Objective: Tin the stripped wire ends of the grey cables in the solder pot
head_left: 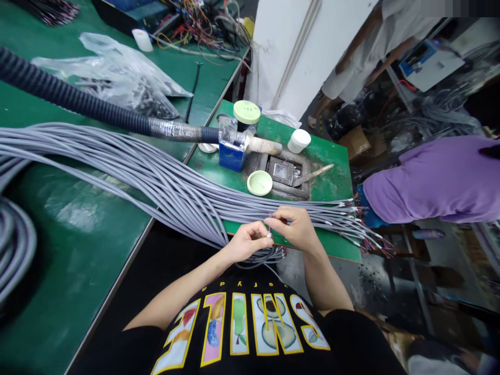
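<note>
My left hand (250,241) pinches the end of a grey cable near a small white piece, in front of my body. Close beside it, the fingers of my right hand (295,226) are closed on the thin coloured wires (271,214) that come out of that cable end. A large bundle of grey cables (187,182) runs from the left, just beyond my hands. Its stripped ends (363,224) fan out at the right side of the green board. More grey cables (265,256) hang below my hands, close to my shirt.
Past the cables are a metal solder pot (283,171) with a flat stick (314,174), a pale green dish (260,183), a white tub (299,140) and a green-lidded jar (247,113). A black hose (78,101) ends over a blue box (231,157). A person in purple (429,182) is at right.
</note>
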Available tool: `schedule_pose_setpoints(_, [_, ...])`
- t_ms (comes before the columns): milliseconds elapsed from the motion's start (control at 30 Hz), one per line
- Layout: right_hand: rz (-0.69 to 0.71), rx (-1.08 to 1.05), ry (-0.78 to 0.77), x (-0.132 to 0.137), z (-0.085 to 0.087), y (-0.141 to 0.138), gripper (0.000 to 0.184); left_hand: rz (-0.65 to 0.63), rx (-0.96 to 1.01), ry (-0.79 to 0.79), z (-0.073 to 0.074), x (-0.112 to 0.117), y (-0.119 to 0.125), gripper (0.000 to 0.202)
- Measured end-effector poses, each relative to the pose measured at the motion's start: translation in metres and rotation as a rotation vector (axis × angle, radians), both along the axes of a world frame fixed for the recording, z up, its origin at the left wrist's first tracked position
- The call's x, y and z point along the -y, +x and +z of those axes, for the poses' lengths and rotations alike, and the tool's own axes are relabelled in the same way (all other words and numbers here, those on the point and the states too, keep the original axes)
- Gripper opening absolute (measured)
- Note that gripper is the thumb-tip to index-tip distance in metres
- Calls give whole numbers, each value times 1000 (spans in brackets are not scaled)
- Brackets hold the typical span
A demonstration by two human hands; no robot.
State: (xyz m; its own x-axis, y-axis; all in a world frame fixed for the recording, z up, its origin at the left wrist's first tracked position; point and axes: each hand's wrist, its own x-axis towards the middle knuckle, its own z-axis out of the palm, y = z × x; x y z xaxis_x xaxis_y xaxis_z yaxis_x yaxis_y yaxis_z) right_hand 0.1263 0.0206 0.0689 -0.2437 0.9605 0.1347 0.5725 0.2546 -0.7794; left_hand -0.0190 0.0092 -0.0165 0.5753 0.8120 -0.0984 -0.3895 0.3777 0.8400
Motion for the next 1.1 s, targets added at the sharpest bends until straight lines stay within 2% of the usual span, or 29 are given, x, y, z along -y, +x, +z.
schedule_pose_setpoints(100, [28,-31,10,1,0,5,29,62,-8,16,1,-1,-4,36])
schedule_pose_setpoints(267, [71,-149,20,6,-8,15,18,142,11,-21,-1,-3,-7,35])
schedule_pose_setpoints(433, [-46,-228,75,14,-12,20,11,96,161,-135,-3,-4,-4,35])
schedule_pose_setpoints(633, [-108,-164,131,17,-7,19,9,16,300,-228,0,-3,-5,38])
schedule_pose_setpoints(900, [-91,-133,127,9,-2,2,7,-80,374,-234,-7,1,-7,36])
schedule_pose_setpoints(1100, [-97,-143,22,3,2,-6,8,-109,412,-215,-7,2,-8,37])
